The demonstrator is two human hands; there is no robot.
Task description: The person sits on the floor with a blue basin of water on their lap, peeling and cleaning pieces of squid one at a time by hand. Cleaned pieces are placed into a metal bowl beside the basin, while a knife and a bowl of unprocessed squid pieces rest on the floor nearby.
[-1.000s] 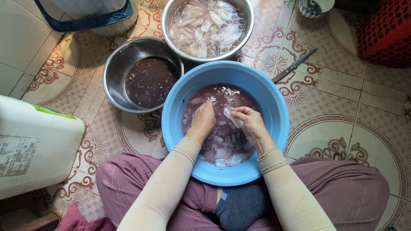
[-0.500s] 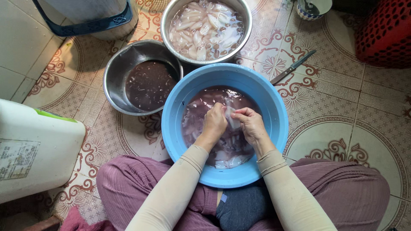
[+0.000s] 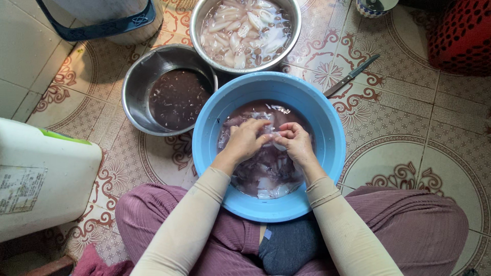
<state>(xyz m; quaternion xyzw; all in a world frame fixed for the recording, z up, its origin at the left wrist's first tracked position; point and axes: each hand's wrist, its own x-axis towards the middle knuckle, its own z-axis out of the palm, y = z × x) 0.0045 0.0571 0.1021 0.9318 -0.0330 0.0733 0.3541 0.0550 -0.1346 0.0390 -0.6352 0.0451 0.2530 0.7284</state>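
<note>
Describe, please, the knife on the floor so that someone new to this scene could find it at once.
Start at the big blue basin where both hands work. Look past its far right rim to the patterned floor tiles. There lies the knife, slanted, between the basin and the red perforated basket; it is the only slim, dark-handled thing among round bowls.

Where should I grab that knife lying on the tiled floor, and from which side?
Take the knife by its dark handle, the lower-left end nearest the blue basin. It lies flat and slanted, with the pale blade pointing up and right, away from the basin. Come from the basin side, probably with the right hand, fingers closing across the handle.
</note>
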